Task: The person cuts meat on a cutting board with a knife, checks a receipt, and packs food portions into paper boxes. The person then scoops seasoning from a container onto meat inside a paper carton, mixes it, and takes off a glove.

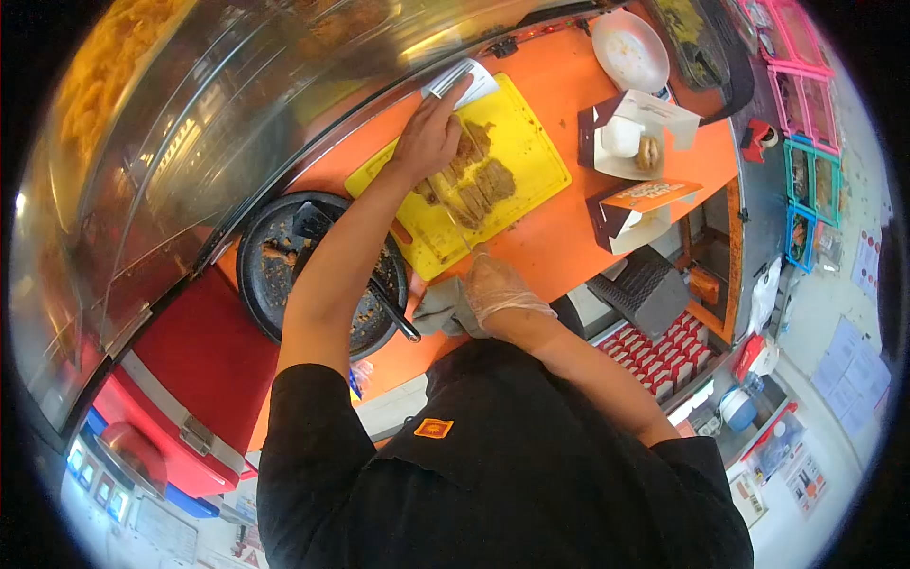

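Observation:
My bare left hand [431, 133] reaches to the far side of the yellow cutting board [531, 175]. Its fingers are bent, with one stretched toward a shiny silver item [451, 80] beside a white paper [477, 87]. What the fingers grip is hard to see. Sliced browned meat [491, 185] lies on the board. My right hand [498, 286], in a clear plastic glove, is closed at the board's near edge around what looks like a knife, its thin blade [457, 220] lying along the meat. A grey cloth [444, 308] is next to this hand.
A dark pan [261, 294] with a black spatula [391, 311] stands left. To the right are two open takeaway boxes [611, 152], one holding a bun [649, 154], and a white bowl [629, 52]. A glass display case [190, 142] borders the orange counter [531, 66].

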Tool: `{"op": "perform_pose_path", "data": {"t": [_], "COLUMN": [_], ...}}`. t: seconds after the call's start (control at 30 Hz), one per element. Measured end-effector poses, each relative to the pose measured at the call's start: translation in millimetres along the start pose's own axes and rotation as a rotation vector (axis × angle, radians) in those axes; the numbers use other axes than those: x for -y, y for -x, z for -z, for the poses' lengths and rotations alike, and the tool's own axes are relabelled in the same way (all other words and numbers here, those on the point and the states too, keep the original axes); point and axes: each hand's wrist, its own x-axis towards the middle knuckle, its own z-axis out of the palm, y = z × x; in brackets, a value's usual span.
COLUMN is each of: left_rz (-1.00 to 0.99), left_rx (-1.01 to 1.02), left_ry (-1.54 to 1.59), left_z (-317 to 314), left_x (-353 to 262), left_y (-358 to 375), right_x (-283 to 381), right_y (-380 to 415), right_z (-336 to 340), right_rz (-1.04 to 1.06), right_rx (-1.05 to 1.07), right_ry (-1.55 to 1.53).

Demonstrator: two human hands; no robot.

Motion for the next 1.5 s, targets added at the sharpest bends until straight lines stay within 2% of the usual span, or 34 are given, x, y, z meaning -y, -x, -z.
{"op": "perform_pose_path", "data": {"t": [0.07, 0.1, 0.17, 0.27, 0.4, 0.47, 0.6, 0.67, 0.77, 0.83, 0.87, 0.9, 0.93, 1.0, 1.03, 1.1, 1.13, 1.2, 1.23, 1.3, 1.33, 1.4, 1.47, 1.5], "left_rz": [-0.046, -0.005, 0.075, -0.039, -0.020, 0.048, 0.155, -0.097, -0.102, -0.096, -0.097, -0.098, -0.101, 0.004, 0.035, 0.241, 0.240, 0.417, 0.410, 0.508, 0.426, 0.445, 0.552, 0.542], "left_rx": [-0.013, 0.028, 0.090, 0.081, 0.035, 0.094, 0.150, -0.018, -0.101, -0.157, -0.272, -0.385, -0.384, -0.489, -0.529, -0.565, -0.576, -0.518, -0.528, -0.400, -0.379, -0.327, -0.186, -0.189], "left_ry": [-0.018, -0.049, -0.036, -0.038, -0.087, -0.096, -0.095, -0.077, -0.019, -0.108, -0.097, -0.084, -0.089, -0.035, -0.016, -0.009, -0.015, 0.105, 0.104, 0.002, -0.035, -0.147, -0.313, -0.317], "left_z": [-1, 9, 3, -3, 0, 3, 0, -1, 30, 47, 55, 63, 67, 69, 70, 67, 65, 55, 49, 37, 28, 9, -1, -4], "left_x": [-1, -6, -6, 0, -6, -18, -24, -18, -54, -62, -68, -73, -74, -76, -83, -97, -102, -112, -115, -122, -113, -101, -105, -106], "left_y": [-7, 15, 9, 8, 9, 6, 1, 0, 14, 35, 48, 62, 80, 114, 127, 151, 158, 162, 158, 145, 138, 122, 100, 90], "right_x": [-3, -4, -9, -9, -38, -50, -61, -62, -73, -60, -54, -51, -49, -50, -52, -54, -53, -55, -59, -74, -84, -99, -113, -123], "right_y": [-6, 2, -2, -6, -40, -55, -59, -61, -82, -84, -84, -85, -85, -85, -90, -92, -84, -71, -66, -52, -44, -28, -11, -9], "right_z": [-7, -26, -28, -30, -61, -77, -77, -69, -88, -76, -70, -69, -69, -69, -73, -71, -66, -56, -49, -39, -34, -24, -14, -10], "right_rz": [0.038, 0.053, 0.032, 0.018, 0.107, 0.107, 0.185, 0.236, 0.320, 0.263, 0.190, 0.196, 0.234, 0.275, 0.234, 0.206, 0.204, 0.212, 0.210, 0.210, 0.273, 0.348, 0.244, 0.250], "right_rx": [-0.035, 0.019, -0.044, -0.034, -0.096, -0.210, -0.269, -0.292, -0.407, -0.348, -0.289, -0.288, -0.304, -0.331, -0.309, -0.289, -0.331, -0.375, -0.369, -0.368, -0.432, -0.506, -0.539, -0.547], "right_ry": [0.023, -0.011, -0.018, -0.152, -0.054, -0.084, -0.172, -0.118, -0.115, -0.083, -0.047, -0.052, 0.018, 0.092, 0.042, 0.003, -0.028, -0.053, -0.084, -0.114, -0.148, -0.185, -0.337, -0.342]}}
